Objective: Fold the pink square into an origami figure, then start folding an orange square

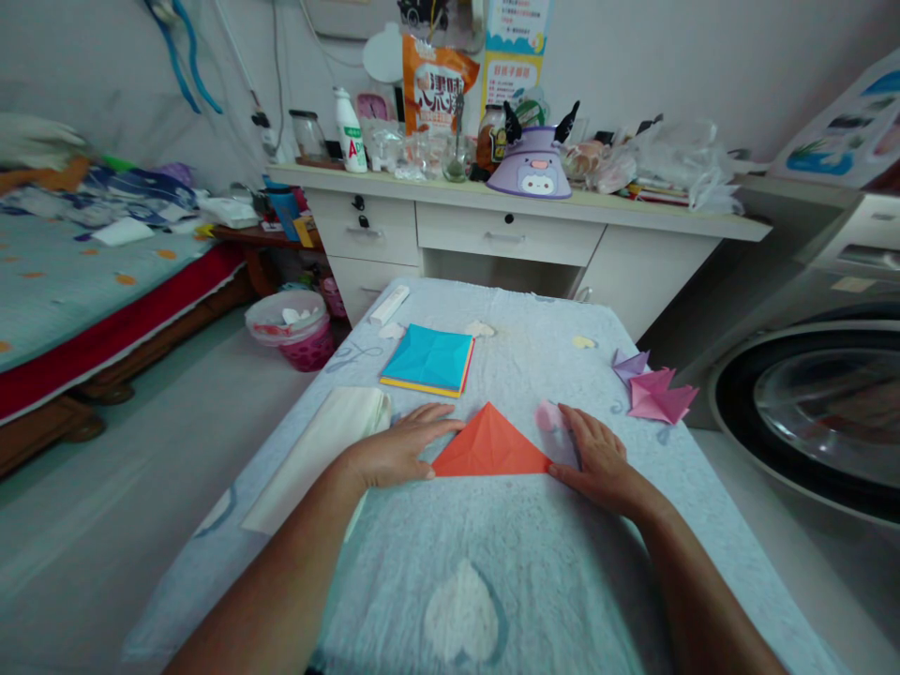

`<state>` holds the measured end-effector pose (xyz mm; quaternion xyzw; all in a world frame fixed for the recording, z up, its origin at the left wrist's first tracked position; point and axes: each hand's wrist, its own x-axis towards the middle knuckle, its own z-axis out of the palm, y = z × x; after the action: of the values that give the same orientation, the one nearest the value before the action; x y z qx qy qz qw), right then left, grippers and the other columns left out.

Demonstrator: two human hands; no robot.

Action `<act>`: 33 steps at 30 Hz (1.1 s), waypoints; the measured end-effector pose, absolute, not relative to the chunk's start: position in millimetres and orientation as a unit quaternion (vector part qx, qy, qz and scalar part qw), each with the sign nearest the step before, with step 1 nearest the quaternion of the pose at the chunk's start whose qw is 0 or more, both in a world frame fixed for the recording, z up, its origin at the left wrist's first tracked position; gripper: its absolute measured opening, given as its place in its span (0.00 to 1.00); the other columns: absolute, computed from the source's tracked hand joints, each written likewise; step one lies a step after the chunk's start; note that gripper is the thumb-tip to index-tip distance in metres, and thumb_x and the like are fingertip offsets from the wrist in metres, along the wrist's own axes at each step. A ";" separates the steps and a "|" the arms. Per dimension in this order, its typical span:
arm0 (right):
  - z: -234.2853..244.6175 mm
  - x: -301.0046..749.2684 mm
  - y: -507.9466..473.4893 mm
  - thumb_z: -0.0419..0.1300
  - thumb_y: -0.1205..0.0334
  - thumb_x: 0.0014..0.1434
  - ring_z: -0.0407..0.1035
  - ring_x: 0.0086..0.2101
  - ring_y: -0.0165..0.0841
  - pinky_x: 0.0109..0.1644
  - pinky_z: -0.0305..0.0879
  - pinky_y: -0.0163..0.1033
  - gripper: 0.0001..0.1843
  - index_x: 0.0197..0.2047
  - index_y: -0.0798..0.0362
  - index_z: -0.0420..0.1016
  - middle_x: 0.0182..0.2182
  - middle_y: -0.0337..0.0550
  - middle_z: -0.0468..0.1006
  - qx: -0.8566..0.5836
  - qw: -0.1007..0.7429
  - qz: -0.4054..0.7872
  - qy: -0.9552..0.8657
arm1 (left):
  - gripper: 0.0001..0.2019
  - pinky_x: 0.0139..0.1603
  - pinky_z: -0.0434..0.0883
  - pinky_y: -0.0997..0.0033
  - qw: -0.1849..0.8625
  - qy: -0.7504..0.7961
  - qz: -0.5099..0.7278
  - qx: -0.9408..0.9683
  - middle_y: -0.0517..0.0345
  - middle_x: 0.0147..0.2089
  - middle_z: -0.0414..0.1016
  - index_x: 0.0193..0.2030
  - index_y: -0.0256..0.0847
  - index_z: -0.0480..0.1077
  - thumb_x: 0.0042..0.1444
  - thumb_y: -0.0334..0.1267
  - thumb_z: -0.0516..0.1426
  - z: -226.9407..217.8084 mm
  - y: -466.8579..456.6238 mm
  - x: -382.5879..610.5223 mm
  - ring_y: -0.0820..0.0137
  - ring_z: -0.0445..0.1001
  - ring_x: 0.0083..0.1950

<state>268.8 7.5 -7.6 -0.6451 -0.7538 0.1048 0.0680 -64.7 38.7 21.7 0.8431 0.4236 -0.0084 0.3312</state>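
An orange sheet of origami paper (pixel 490 445), folded into a triangle with crease lines, lies on the cloth with its point away from me. At its left corner rests the thumb of my left hand (pixel 404 447), whose outstretched fingers reach along the left slanting edge. My right hand (pixel 597 457) touches the right corner with its thumb, the other fingers stretched forward on the cloth. Beyond the triangle sits a stack of creased square papers (pixel 428 358), blue on top with yellow and red edges below. Folded purple paper (pixel 631 367) and pink paper (pixel 661 396) shapes lie off to the right.
A folded whitish cloth (pixel 320 455) lies left of my left forearm. A small white oblong object (pixel 389 306) is at the far left of the covered table (pixel 548 328). Behind stands a cluttered desk (pixel 506 225); a washing machine (pixel 816 375) is right, a waste bin (pixel 309 349) left.
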 end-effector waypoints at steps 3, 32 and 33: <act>-7.4 271.7 8.2 0.60 0.50 0.54 0.52 0.62 0.49 0.60 0.53 0.56 0.45 0.70 0.49 0.45 0.65 0.54 0.56 -0.640 0.069 0.114 -0.757 | 0.39 0.70 0.46 0.52 0.338 0.423 -0.008 0.840 0.58 0.75 0.40 0.67 0.50 0.54 0.45 0.31 0.55 22.3 39.6 -66.9 0.63 0.39 0.74; -16.4 203.1 -2.7 0.52 0.40 0.59 0.51 0.62 0.51 0.65 0.44 0.61 0.45 0.69 0.59 0.45 0.63 0.61 0.58 -0.558 0.190 0.059 -0.806 | 0.44 0.67 0.53 0.51 0.235 0.504 0.014 0.831 0.45 0.70 0.51 0.67 0.40 0.52 0.47 0.60 0.59 19.4 31.3 -46.3 0.52 0.48 0.70; -18.8 198.9 -2.7 0.52 0.39 0.59 0.51 0.62 0.51 0.64 0.44 0.62 0.45 0.69 0.59 0.46 0.63 0.61 0.59 -0.560 0.189 0.049 -0.805 | 0.42 0.66 0.55 0.49 0.212 0.516 0.023 0.829 0.45 0.69 0.53 0.65 0.42 0.54 0.48 0.61 0.58 15.6 29.5 -41.5 0.52 0.50 0.69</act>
<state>198.9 -2.7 -18.8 -0.5604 -0.8049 0.0495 0.1886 -41.5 29.5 15.6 0.8293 0.5164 0.0231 0.2121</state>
